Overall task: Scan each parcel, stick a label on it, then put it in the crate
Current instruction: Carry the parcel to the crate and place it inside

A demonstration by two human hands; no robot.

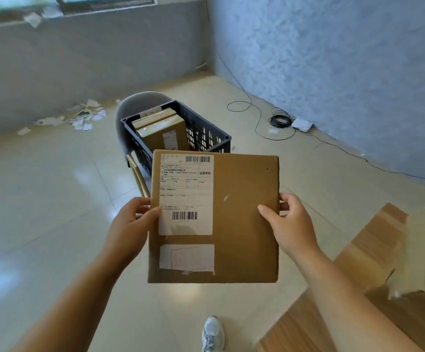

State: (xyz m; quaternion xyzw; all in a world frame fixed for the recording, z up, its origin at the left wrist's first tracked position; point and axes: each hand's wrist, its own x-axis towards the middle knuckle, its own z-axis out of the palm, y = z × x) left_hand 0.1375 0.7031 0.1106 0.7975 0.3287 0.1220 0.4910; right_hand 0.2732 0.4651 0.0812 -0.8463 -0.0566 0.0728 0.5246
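Note:
I hold a flat brown cardboard parcel (pixel 244 224) in front of me with both hands. My left hand (pixel 127 224) grips its left edge, thumb on the white shipping label (pixel 186 194). My right hand (pixel 290 224) grips its right edge, thumb on the top face. A smaller, faded white label (pixel 187 257) sits below the shipping label. Beyond the parcel stands a dark plastic crate (pixel 206 130) on a grey chair (pixel 140 102). Inside the crate lie brown parcels (pixel 160 130), the top one with a white label.
A wooden table (pixel 374 262) is at the lower right. Paper scraps (pixel 79 118) litter the floor by the left wall. A coiled black cable (pixel 280 120) and a white box (pixel 302 124) lie by the right wall. My shoe (pixel 212 334) shows on the tiled floor.

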